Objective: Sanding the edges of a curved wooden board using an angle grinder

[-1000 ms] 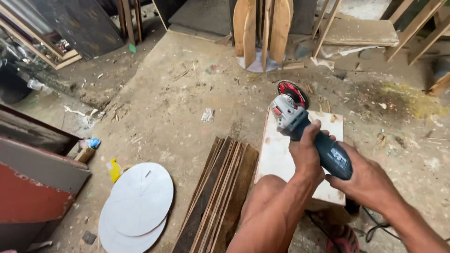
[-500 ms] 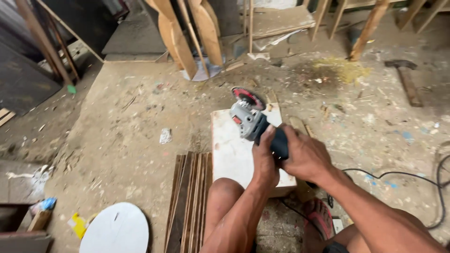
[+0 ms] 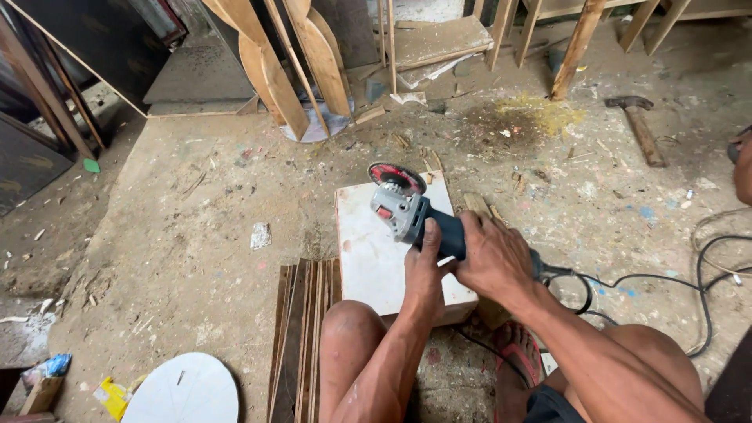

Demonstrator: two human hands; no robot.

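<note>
In the head view, I am seeing that the angle grinder point(image 3: 415, 215) is now lower and nearer to the centre of the frame than one second ago, when it was held up in the air at the right. The camera is also looking more to the right: the white round boards point(image 3: 184, 392) are sliding to the lower left corner, and a hammer point(image 3: 638, 125) is appearing at the upper right. To me this means the tool is coming down to the work surface.

My left hand point(image 3: 427, 270) is wrapped around the dark blue body just behind the grey head, fingers clenched on it. My right hand point(image 3: 493, 258) is gripping the rear of the handle, where the black cable point(image 3: 627, 282) is leaving it.

The grinder is just above the white square board point(image 3: 368, 258), which is flat, smooth and a little stained. The red disc point(image 3: 394, 177) is round and is sitting over the far edge of the board. Left of the board, thin dark wooden strips point(image 3: 301, 337) are lying stacked. The floor point(image 3: 196, 235) is rough and dusty, with chips.
</note>
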